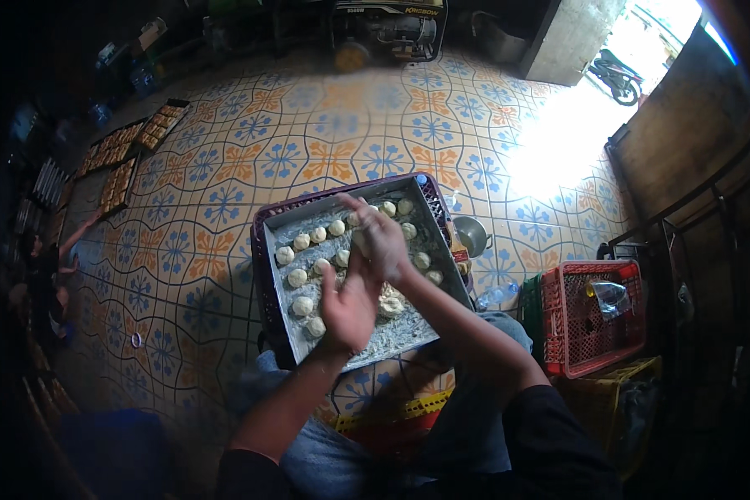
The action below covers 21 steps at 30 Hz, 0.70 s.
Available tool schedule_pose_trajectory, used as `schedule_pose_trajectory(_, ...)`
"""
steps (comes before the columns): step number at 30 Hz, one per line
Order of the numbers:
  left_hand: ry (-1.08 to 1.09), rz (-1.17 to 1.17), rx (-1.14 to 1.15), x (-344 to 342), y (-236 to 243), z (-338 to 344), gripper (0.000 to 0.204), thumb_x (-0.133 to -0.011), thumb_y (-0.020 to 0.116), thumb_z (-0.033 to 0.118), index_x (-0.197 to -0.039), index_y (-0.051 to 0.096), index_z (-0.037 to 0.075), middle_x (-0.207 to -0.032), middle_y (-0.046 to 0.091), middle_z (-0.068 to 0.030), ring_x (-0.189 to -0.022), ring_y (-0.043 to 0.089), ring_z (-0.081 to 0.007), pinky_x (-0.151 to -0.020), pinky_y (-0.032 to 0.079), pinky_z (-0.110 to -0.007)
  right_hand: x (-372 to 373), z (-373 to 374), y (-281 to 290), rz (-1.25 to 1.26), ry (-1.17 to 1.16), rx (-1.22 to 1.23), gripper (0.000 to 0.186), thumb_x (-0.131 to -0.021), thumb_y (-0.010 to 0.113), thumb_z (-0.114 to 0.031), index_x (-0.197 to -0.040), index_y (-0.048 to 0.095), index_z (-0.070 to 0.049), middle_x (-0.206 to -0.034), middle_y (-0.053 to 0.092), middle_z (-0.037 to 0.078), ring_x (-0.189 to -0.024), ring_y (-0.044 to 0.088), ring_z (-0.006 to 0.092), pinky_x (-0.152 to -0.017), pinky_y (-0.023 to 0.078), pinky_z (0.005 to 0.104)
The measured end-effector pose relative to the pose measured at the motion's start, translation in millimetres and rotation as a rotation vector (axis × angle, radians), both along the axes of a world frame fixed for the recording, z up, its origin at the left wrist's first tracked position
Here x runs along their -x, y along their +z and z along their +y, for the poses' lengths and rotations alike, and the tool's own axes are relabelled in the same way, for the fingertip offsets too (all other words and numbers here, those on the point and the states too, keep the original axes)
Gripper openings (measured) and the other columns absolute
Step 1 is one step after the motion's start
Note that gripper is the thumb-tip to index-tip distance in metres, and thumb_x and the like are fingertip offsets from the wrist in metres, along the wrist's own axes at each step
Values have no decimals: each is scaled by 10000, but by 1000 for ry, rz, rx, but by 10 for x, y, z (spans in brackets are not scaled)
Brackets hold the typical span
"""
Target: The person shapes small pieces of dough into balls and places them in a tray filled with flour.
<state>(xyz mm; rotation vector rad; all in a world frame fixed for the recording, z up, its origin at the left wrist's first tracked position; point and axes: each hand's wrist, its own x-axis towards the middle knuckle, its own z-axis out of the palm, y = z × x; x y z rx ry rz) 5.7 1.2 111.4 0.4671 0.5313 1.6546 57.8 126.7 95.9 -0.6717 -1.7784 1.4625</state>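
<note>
A square metal tray in front of me is dusted with white flour. Small pale dough balls sit in it, in loose rows along the left, far and right sides. A rough lump of dough lies near its middle. My two hands meet above the tray, palm to palm. My left hand is flat with its thumb spread upward. Across its fingers lies my right hand, floury, with its own fingers stretched to the far left. Whether any dough is between the palms is hidden.
The tray rests on a purple crate. A metal bowl and a clear plastic bottle stand to its right, near a red crate. Trays of baked goods lie at the far left beside another person's arm. A generator stands at the back.
</note>
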Motion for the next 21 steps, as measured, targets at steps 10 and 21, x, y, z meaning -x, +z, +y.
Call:
schedule_pose_trajectory(10, 150, 347, 424, 395, -306, 220, 505, -1090, 398, 427, -1232, 623, -1, -1152, 696, -132, -1000, 699, -238, -929, 521, -367, -130, 58, -61, 311, 296, 897, 855, -1023, 249, -731, -1421, 574, -47, -1381, 624, 168, -1212, 635, 285, -1029, 499, 387)
schedule_pose_trajectory(21, 143, 26, 18, 492, -302, 276, 598, -1113, 336, 426, -1590, 302, 67, -1611, 379, -164, -1427, 458, -325, -1208, 305, -453, 150, -836, -138, -84, -34, -276, 682, -1093, 289, -464, -1620, 245, -34, -1683, 229, 194, -1571, 193, 340, -1254, 150, 447)
